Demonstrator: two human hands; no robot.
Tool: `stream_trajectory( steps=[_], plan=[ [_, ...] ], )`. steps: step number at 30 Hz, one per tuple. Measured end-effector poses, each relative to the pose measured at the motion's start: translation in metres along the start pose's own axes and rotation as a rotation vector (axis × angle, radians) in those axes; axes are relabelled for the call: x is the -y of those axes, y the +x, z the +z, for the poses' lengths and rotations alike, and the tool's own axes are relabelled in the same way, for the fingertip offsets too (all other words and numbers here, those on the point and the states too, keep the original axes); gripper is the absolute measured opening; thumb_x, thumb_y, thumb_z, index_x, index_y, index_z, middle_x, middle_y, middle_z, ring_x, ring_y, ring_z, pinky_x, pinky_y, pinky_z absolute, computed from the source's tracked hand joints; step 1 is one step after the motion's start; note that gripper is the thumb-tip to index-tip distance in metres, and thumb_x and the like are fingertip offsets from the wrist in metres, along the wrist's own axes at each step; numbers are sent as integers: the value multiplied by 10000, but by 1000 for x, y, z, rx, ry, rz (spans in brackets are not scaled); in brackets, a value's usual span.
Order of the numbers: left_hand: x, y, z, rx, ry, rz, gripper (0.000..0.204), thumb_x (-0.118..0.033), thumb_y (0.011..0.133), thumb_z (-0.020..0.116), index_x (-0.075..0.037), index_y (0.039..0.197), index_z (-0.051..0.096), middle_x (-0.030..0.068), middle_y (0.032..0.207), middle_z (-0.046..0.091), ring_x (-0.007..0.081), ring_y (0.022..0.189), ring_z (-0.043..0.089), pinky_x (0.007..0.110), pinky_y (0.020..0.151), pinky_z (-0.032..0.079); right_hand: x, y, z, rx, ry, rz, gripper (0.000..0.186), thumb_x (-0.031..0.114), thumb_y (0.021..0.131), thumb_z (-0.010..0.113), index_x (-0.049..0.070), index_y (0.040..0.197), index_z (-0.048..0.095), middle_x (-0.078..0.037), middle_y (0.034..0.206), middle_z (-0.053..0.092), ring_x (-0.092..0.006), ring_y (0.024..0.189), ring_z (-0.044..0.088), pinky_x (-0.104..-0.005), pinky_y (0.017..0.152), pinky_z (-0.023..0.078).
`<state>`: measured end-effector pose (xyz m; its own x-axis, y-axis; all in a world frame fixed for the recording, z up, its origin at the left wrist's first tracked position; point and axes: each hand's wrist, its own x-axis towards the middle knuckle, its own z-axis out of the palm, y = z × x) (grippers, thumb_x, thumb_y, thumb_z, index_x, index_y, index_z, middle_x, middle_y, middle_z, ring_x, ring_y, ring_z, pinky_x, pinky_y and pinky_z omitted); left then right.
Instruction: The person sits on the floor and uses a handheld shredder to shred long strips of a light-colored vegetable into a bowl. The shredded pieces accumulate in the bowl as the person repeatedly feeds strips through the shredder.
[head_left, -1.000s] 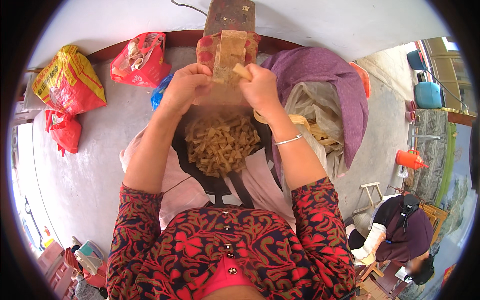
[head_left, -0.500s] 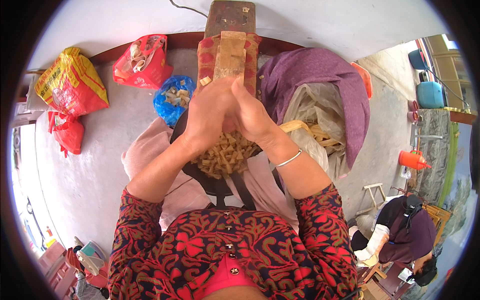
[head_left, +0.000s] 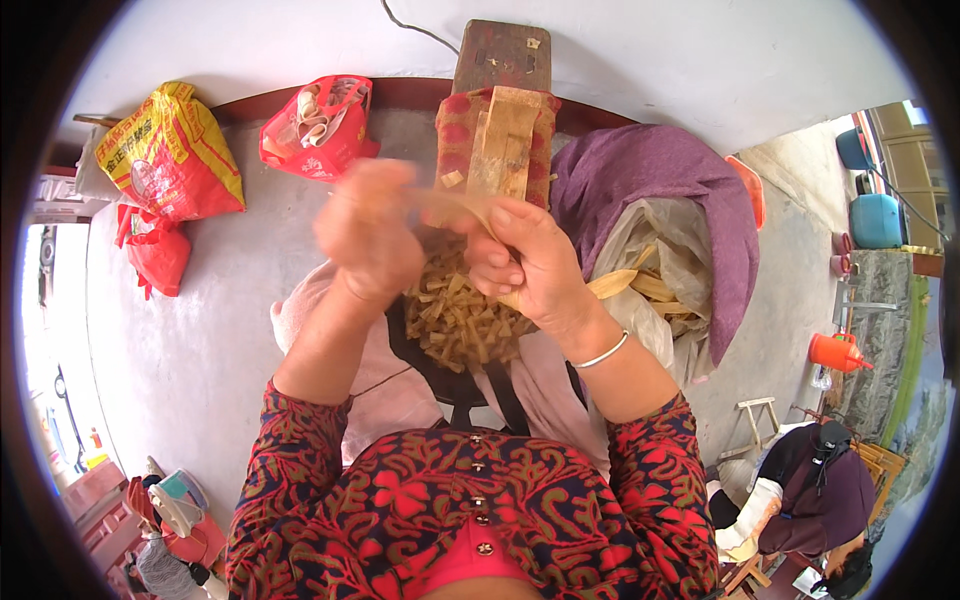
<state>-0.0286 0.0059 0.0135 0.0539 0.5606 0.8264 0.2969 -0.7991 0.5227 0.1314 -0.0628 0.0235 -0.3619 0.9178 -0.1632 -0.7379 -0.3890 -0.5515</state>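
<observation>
You are in what looks like a home space used as a small workshop: concrete floor (head_left: 235, 320), white wall (head_left: 250, 40) with dark-red skirting (head_left: 408, 93), a wooden bench (head_left: 503, 58), a heap of cut pieces (head_left: 455, 325), a red shopping bag (head_left: 300, 155), another person (head_left: 815, 495) nearby.

Yellow-red sack (head_left: 170, 150) on grey floor (head_left: 230, 335). Sm. red bag (head_left: 155, 252) just below sack; red carrier bag (head_left: 318, 130) w/ pale curled strips (head_left: 315, 125) near its R side. Far R of sack, approx. level: dk blue bucket (head_left: 853, 149); lt. blue container (head_left: 876, 222) a bit lower. Far R & well below sack: orange jug (head_left: 836, 351), wooden frame (head_left: 757, 403), person (head_left: 815, 500) in dk purple top.
</observation>
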Motion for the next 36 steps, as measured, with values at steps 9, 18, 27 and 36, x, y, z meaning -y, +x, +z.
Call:
stream_trajectory(
  steps=[9,18,27,36],
  plan=[
    [-29,-12,23,571,-562,-789,372,-42,869,475,54,1219,555,144,1345,493,227,1203,504,319,1043,340,-9,7,-20,-273,-1261,-711,87,76,853,587,3,892,560,-203,715,584,-378,632,604,-382,541,459],
    [-23,9,22,625,38,-326,168,70,685,510,10,826,578,170,1009,598,248,866,594,301,752,477,-4,5,-27,-214,-472,-178,237,178,933,464,31,762,536,-19,560,468,-124,434,431,-282,412,345],
    [-14,-5,20,625,-102,-347,56,61,727,514,19,732,551,78,711,611,111,612,547,260,541,445,15,4,-27,-203,-753,-28,113,111,760,631,18,781,570,6,601,501,-43,501,415,-219,453,327],
    [-5,3,19,700,-310,-857,63,-41,752,607,-25,716,558,-34,654,512,30,629,445,200,551,351,27,-1,-35,-83,-569,-83,116,58,838,646,-15,927,631,23,637,543,-11,534,425,-184,456,328]
  ],
)
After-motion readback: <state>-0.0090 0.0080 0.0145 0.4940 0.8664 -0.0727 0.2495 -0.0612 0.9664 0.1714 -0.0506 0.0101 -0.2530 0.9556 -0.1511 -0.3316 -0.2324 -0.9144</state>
